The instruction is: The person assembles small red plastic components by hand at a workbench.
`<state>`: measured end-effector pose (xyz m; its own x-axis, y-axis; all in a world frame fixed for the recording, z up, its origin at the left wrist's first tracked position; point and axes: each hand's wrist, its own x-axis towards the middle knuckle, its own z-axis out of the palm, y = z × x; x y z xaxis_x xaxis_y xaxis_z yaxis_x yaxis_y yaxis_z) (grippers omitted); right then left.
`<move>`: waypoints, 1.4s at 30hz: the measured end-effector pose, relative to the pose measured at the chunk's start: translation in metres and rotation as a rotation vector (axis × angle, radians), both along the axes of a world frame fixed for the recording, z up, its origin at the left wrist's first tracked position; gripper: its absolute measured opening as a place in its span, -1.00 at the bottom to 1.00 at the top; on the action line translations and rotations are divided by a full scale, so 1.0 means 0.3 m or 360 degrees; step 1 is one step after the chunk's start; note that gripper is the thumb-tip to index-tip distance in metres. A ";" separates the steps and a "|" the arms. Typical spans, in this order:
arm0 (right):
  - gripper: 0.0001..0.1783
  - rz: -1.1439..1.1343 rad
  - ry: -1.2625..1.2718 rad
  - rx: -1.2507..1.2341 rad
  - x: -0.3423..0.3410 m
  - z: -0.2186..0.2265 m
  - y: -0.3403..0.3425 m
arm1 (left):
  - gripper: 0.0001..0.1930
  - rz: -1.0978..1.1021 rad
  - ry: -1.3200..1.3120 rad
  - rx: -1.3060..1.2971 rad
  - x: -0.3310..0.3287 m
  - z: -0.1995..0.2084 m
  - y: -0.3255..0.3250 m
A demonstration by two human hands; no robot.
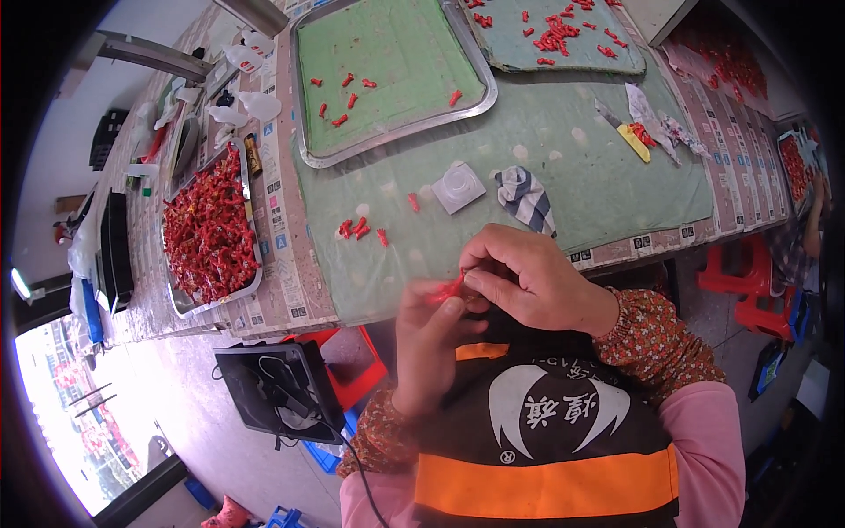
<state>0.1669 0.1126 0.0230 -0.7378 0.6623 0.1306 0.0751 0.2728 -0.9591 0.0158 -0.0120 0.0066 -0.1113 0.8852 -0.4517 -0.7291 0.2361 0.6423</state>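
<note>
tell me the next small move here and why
Probably steady the small red piece with the left hand while the right hand works its end, since fingers of both hands meet at it, in front of the apron.

Biggest print is on the black apron (647, 431): bold white characters, upside down from here, between pale wing shapes (506, 409), plus a tiny circled mark and a smaller line lost in the folds. The tabletop cover (280, 220) has little printed blocks, too tiny to read. One bottle (244, 58) has red print, also illegible.
</note>
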 end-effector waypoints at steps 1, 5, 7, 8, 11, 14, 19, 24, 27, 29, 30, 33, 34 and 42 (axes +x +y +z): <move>-0.89 0.0009 -0.0003 0.0005 0.001 0.002 0.001 | -0.78 0.0015 0.0121 0.0042 0.004 0.004 -0.001; -0.89 0.0028 -0.0036 -0.0035 0.005 0.027 -0.004 | -0.74 0.0164 0.0499 0.0120 0.018 0.008 -0.005; -0.88 0.0034 -0.0050 -0.0064 0.004 0.035 -0.008 | -0.71 0.0225 0.0796 0.0300 0.024 -0.028 -0.006; -0.88 0.0033 -0.0050 -0.0065 0.002 0.036 -0.008 | -0.67 0.0284 0.1089 0.0483 0.024 -0.044 -0.002; -0.88 0.0004 -0.0030 0.0021 -0.002 0.031 -0.013 | -0.68 0.0275 0.1553 0.0733 0.019 -0.061 0.011; -0.88 -0.0060 0.0034 0.0114 -0.005 0.014 -0.024 | -0.68 0.0396 0.1809 0.0805 0.020 -0.092 0.014; -0.89 -0.0125 0.0009 0.0100 -0.004 0.013 -0.043 | -0.73 0.0360 0.2301 0.0888 0.009 -0.068 0.015; -0.88 -0.0197 0.0063 0.0195 -0.011 0.009 -0.060 | -0.71 0.0387 0.2580 0.0987 0.003 -0.072 0.022; -0.87 -0.0224 0.0070 0.0210 -0.012 0.006 -0.067 | -0.73 0.0470 0.2717 0.1065 0.003 -0.079 0.030; -0.87 -0.0242 0.0079 0.0211 -0.011 0.002 -0.070 | -0.74 0.0473 0.2771 0.1086 0.004 -0.079 0.033; -0.87 -0.0253 0.0091 0.0224 -0.011 -0.002 -0.072 | -0.74 0.0472 0.2770 0.1087 0.004 -0.079 0.035; -0.87 -0.0270 0.0109 0.0239 -0.011 -0.004 -0.073 | -0.75 0.0477 0.2821 0.1109 0.002 -0.079 0.040; -0.87 -0.0274 0.0116 0.0243 -0.013 -0.003 -0.073 | -0.74 0.0490 0.2831 0.1117 0.002 -0.078 0.044; -0.89 -0.0191 0.0166 0.0060 -0.027 -0.002 -0.061 | -0.71 0.0426 0.2610 0.1060 -0.027 -0.061 0.046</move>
<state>0.1589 0.0942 0.0224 -0.6347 0.7381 0.2287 0.0098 0.3037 -0.9527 0.0077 0.0018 -0.0116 -0.1912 0.7381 0.6471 0.7172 -0.3451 0.6055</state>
